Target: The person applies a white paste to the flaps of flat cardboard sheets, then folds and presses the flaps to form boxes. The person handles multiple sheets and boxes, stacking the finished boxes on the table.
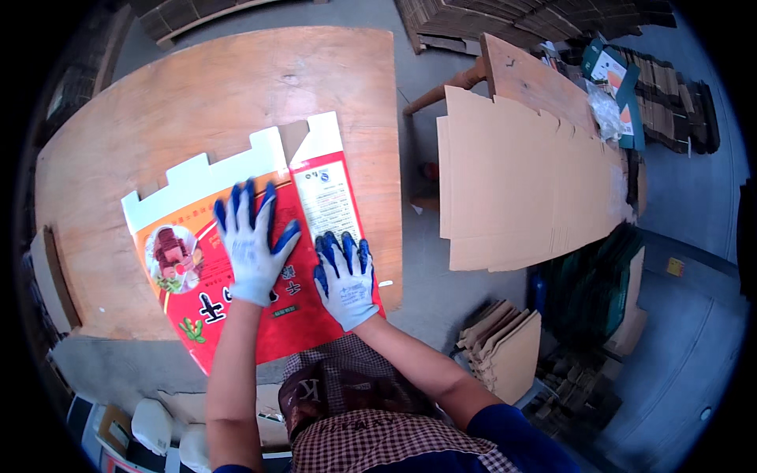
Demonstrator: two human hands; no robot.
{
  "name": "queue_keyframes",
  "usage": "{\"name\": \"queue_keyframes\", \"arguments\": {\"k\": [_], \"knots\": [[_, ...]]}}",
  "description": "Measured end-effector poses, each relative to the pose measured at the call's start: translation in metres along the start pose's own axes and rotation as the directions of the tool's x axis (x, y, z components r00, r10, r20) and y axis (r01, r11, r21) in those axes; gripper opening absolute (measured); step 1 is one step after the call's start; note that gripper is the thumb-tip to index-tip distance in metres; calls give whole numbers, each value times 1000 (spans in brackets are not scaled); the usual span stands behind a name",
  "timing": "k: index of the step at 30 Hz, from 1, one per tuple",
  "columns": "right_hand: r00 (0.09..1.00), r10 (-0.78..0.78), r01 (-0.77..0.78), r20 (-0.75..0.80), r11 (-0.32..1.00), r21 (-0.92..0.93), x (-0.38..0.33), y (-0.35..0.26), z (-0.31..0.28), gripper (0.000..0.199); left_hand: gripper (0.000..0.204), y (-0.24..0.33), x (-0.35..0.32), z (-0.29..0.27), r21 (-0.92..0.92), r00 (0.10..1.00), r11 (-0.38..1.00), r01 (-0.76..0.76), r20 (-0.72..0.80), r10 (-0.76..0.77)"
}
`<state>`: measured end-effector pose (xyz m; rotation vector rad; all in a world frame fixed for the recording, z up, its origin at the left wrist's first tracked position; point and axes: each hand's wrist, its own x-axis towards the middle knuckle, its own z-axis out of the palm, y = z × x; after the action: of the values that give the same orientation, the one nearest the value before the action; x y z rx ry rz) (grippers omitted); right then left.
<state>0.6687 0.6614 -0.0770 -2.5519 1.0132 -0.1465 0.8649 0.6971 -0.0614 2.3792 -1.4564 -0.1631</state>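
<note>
A red printed cardboard box blank (264, 331) lies flat on the wooden table (260, 75), its white notched flaps toward the far side and its near edge past the table's front. My left hand (254, 240), in a white glove with blue-coated fingers, rests on the printed face with its fingers spread. On the narrower white-and-red side panel lies my right hand (345, 280), gloved alike, its fingers stretched forward. Neither hand grips anything; both palms face down on the cardboard.
Right of the table, plain brown cardboard sheets (528, 181) lie across a wooden bench (536, 83). Folded brown cartons (505, 347) stand on the floor at the near right. Flattened cardboard stacks (536, 20) sit at the back, and a clear plastic bag (604, 112) lies beside a green carton (631, 98).
</note>
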Motion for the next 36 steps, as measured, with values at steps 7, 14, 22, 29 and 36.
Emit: {"name": "queue_keyframes", "arguments": {"k": [7, 14, 22, 29, 36], "knots": [[1000, 21, -20, 5, 999, -30, 7, 3, -9, 57, 72, -39, -79, -7, 294, 965, 920, 260, -70, -251], [998, 12, -20, -64, 993, -118, 47, 29, -15, 55, 61, -5, 0, 27, -14, 1000, 1000, -10, 1, 10], [994, 100, -101, 41, 995, 10, -10, 51, -65, 52, 60, 45, 7, 20, -99, 951, 973, -209, 210, 226], [768, 641, -539, 12, 655, -530, 49, 136, -119, 106, 70, 48, 9, 19, -92, 953, 971, -221, 192, 235], [736, 668, -570, 110, 699, -432, 38, 147, -138, 81, 68, 45, 5, 24, -125, 951, 978, -167, 240, 194]]}}
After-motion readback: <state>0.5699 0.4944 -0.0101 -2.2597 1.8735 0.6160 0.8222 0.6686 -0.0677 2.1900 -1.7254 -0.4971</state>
